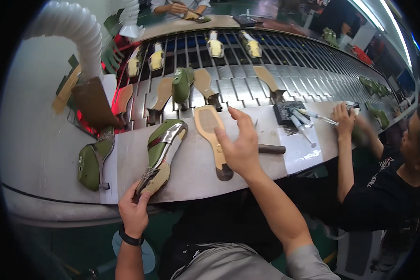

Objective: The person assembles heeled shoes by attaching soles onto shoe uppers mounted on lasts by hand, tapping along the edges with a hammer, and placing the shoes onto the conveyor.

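Note:
My left hand (134, 212) grips the near end of a green shoe last (161, 144) that carries a silver strapped sandal upper. The last lies tilted at the table's front edge, its toe pointing away from me. My right hand (241, 147) is open, fingers spread, just above and beside a tan shoe sole (215, 140) with a dark heel. Whether its thumb touches the sole, I cannot tell. Beyond my right wrist lies a dark tool handle (271, 149), its other end hidden behind the hand. Another green last (92, 165) stands at the left.
Ahead runs a slatted metal conveyor (233, 86) bearing several soles, sandals and a green last (182, 85). A dark block (288, 112) with white-handled brushes (303, 127) sits to the right. Close by, a co-worker (382, 186) reaches over the table. A white hose (81, 35) hangs at the left.

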`<state>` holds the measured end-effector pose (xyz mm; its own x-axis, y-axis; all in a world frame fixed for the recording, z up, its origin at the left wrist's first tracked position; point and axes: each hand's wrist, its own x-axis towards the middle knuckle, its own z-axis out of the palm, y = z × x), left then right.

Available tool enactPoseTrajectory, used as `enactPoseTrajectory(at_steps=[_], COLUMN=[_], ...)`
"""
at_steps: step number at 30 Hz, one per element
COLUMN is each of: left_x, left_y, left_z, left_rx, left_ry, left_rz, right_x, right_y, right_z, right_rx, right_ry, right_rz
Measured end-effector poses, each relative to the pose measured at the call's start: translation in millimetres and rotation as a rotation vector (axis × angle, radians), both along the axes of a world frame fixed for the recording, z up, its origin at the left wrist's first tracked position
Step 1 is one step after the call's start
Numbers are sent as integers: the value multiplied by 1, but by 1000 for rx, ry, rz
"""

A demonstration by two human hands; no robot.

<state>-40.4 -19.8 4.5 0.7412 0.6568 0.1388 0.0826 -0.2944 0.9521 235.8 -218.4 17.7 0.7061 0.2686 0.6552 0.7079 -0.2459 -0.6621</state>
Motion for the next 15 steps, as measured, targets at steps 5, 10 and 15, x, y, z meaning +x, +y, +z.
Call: enactPoseTrajectory(at_steps=[5, 10, 15], left_x=[-45, 10, 93], left_y=[14, 31, 63], left_z=[75, 117, 71], left_rx=[204, 173, -170], left_ry=[164, -91, -770], left_rz=[12, 22, -10], right_x=[-44, -52, -69], right_y=[-3, 2, -6], right_z=[-21, -32, -39], right_rx=[64, -51, -41], right_ry=[1025, 755, 353], right_rz=[516, 276, 189])
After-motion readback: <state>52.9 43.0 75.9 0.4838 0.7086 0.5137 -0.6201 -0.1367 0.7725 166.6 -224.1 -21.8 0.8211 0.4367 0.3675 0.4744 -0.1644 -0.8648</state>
